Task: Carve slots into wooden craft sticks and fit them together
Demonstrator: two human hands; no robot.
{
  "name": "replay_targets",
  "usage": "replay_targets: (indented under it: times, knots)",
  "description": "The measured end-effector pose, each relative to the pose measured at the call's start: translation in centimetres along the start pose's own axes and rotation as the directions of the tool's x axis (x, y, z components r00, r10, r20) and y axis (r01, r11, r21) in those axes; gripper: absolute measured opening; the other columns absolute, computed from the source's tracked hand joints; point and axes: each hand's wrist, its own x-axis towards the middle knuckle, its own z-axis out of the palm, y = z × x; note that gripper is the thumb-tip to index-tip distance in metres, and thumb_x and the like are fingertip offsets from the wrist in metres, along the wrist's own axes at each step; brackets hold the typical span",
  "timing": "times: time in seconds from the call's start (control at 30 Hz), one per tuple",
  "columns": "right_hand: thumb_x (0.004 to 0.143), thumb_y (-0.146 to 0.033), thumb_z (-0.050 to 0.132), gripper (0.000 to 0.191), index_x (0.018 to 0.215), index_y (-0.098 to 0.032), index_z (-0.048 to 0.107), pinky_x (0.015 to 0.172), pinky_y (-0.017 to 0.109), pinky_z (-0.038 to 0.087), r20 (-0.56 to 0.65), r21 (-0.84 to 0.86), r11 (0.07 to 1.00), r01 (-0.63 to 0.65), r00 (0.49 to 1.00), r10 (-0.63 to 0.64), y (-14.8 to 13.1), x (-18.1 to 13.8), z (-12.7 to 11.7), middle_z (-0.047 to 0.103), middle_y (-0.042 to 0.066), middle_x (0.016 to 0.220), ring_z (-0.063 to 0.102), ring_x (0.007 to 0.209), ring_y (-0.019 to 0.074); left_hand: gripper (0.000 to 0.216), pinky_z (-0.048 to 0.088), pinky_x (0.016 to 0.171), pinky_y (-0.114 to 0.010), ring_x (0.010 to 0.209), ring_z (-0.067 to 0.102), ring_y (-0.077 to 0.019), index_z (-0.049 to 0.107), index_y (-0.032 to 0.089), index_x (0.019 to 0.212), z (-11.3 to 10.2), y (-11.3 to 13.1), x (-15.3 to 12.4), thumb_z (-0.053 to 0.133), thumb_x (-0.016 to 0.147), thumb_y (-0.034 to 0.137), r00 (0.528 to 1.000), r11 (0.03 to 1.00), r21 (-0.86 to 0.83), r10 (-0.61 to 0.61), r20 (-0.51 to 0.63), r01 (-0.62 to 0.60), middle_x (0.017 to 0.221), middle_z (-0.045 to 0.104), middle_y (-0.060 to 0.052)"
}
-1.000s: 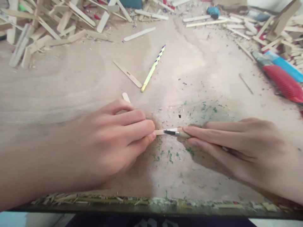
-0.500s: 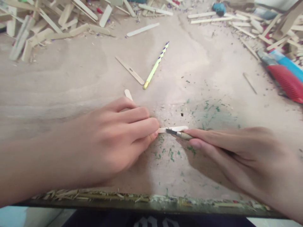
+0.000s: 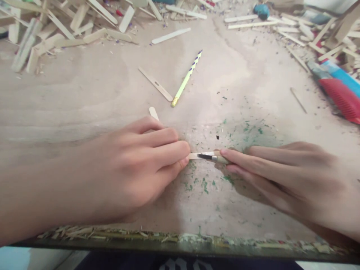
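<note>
My left hand [image 3: 146,161] is closed on one end of a pale popsicle stick [image 3: 194,155], pressing it to the wooden table. In my right hand [image 3: 281,176] is a craft knife [image 3: 221,159], pinched by its light handle with the index finger stretched along it. Its blade lies against the stick just right of my left fingertips. Another popsicle stick [image 3: 153,113] pokes out from behind my left hand. Beyond it lie a slotted stick [image 3: 156,84] and a yellow-green pencil [image 3: 184,82] with purple marks.
Piles of popsicle sticks and offcuts [image 3: 81,18] line the back left and back right. A red and blue tool [image 3: 340,95] lies at the right edge. Green shavings [image 3: 205,185] dot the table around the knife. Wood scraps [image 3: 112,234] gather along the front edge.
My right hand has turned and risen slightly, its index finger now at the stick's far end. My left hand keeps its hold, and the blade stays at nearly the same spot.
</note>
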Motion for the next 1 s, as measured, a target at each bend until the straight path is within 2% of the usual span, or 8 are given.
replay_targets:
  times: [0.23, 0.4, 0.5, 0.77, 0.9, 1.0]
  knots:
    - [0.118, -0.025, 0.062, 0.021, 0.129, -0.019, 0.078, 0.064, 0.026, 0.065, 0.019, 0.192, 0.976, -0.107, 0.994, 0.105, -0.4, 0.4, 0.1, 0.089, 0.005, 0.112, 0.085, 0.081, 0.0162, 0.037, 0.053, 0.084, -0.043, 0.085, 0.067, -0.0206, 0.075, 0.019, 0.091, -0.1, 0.0, -0.1, 0.049, 0.116, 0.012, 1.0, 1.0, -0.025, 0.003, 0.022, -0.003, 0.092, 0.071, -0.005]
    - [0.117, -0.023, 0.063, 0.025, 0.136, -0.019, 0.078, 0.062, 0.027, 0.064, 0.04, 0.184, 0.979, -0.085, 0.996, 0.078, 0.2, 0.3, -0.2, 0.088, 0.004, 0.106, 0.083, 0.075, 0.0158, 0.034, 0.054, 0.085, -0.042, 0.086, 0.069, -0.0202, 0.077, 0.017, 0.1, -0.1, 0.0, -0.3, 0.049, 0.117, 0.012, 0.999, 1.0, -0.012, 0.022, 0.027, -0.021, 0.096, 0.075, -0.005]
    - [0.116, -0.023, 0.064, 0.026, 0.136, -0.018, 0.079, 0.061, 0.029, 0.064, 0.026, 0.164, 0.985, -0.046, 0.999, 0.043, 0.8, 0.3, -0.2, 0.088, 0.007, 0.11, 0.085, 0.079, 0.0187, 0.037, 0.055, 0.085, -0.042, 0.085, 0.07, -0.0206, 0.078, 0.019, 0.1, -0.1, -0.1, -0.3, 0.046, 0.117, 0.012, 1.0, 1.0, -0.007, 0.005, 0.021, -0.005, 0.092, 0.074, -0.004]
    - [0.116, -0.022, 0.063, 0.024, 0.134, -0.017, 0.078, 0.065, 0.033, 0.068, 0.036, 0.158, 0.986, -0.05, 0.998, 0.045, 0.9, 0.5, 0.1, 0.088, 0.009, 0.117, 0.087, 0.087, 0.0218, 0.043, 0.057, 0.081, -0.042, 0.083, 0.069, -0.0205, 0.075, 0.024, 0.088, -0.1, -0.2, 0.2, 0.045, 0.117, 0.012, 1.0, 1.0, -0.002, 0.004, 0.004, -0.004, 0.09, 0.073, -0.003]
    - [0.118, -0.024, 0.061, 0.025, 0.136, -0.018, 0.078, 0.067, 0.034, 0.068, 0.032, 0.179, 0.982, -0.058, 0.998, 0.053, 0.8, 0.4, 0.0, 0.088, 0.008, 0.118, 0.087, 0.089, 0.0217, 0.038, 0.058, 0.082, -0.043, 0.085, 0.07, -0.0207, 0.076, 0.021, 0.094, 0.0, -0.1, 0.1, 0.047, 0.117, 0.013, 1.0, 1.0, -0.007, 0.004, 0.007, -0.004, 0.092, 0.074, -0.004]
    - [0.118, -0.025, 0.061, 0.025, 0.132, -0.019, 0.08, 0.065, 0.034, 0.067, 0.036, 0.186, 0.981, -0.06, 0.998, 0.054, 0.8, 0.6, 0.0, 0.089, 0.006, 0.112, 0.086, 0.083, 0.0207, 0.034, 0.059, 0.083, -0.043, 0.087, 0.07, -0.0208, 0.076, 0.02, 0.101, 0.0, -0.1, -0.1, 0.047, 0.115, 0.01, 1.0, 1.0, -0.011, 0.0, 0.007, 0.0, 0.093, 0.074, -0.004]
